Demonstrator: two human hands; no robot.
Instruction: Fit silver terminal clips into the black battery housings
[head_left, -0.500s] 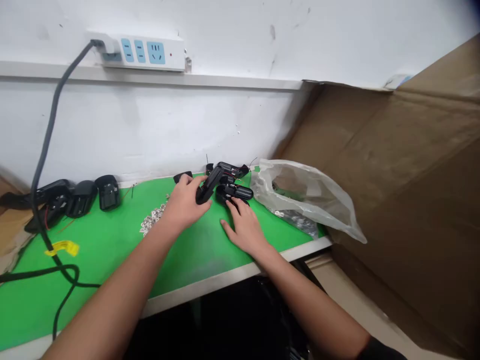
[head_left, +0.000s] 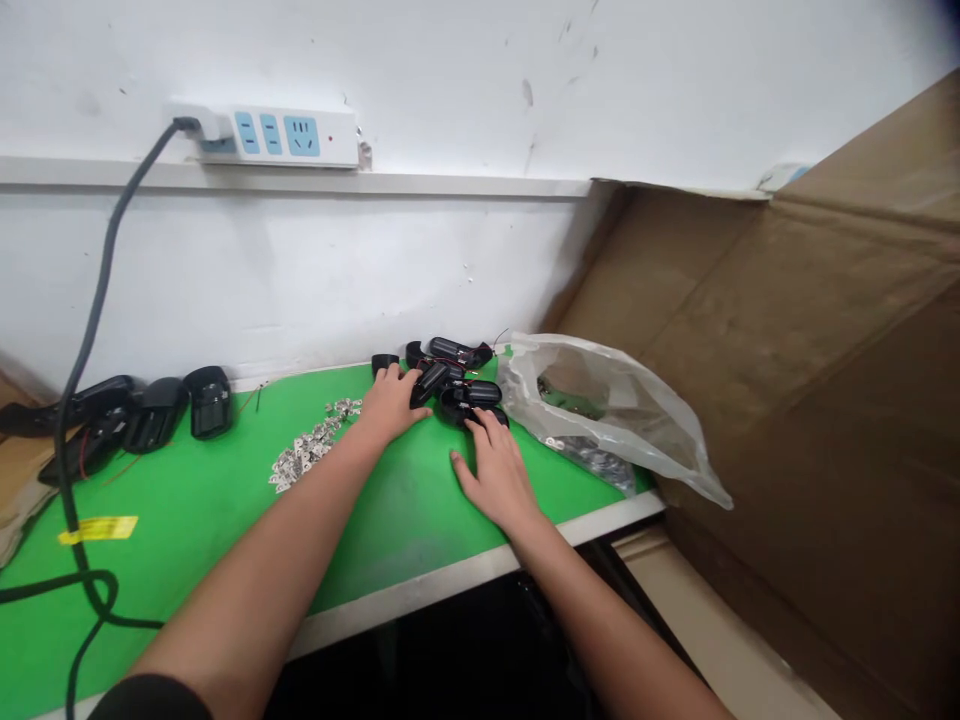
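Note:
A pile of black plastic housings (head_left: pixel 459 350) with thin red wires lies at the back of the green tabletop. My left hand (head_left: pixel 391 405) is closed at the pile's left side, thumb and fingers around the end of a black plastic housing (head_left: pixel 430 383). My right hand (head_left: pixel 496 465) rests its fingertips on the near edge of another black housing (head_left: pixel 480 393); its thumb is spread away, and the fingertips are partly hidden against the dark plastic. Left of my left hand lies a heap of small silvery metal pieces (head_left: pixel 304 455).
A clear plastic bag (head_left: pixel 622 400) with metal pieces sits at the right, against a large cardboard sheet (head_left: pixel 750 330). More black housings (head_left: pixel 210 402) stand at the left. A thick grey cable (head_left: pixel 101 300) hangs from the power strip (head_left: pixel 277 135) across the table (head_left: pixel 390 520).
My left hand has lowered the black housing from a raised, tilted position into the pile. My right hand stays nearly in place at the near housing. The camera view has shifted slightly.

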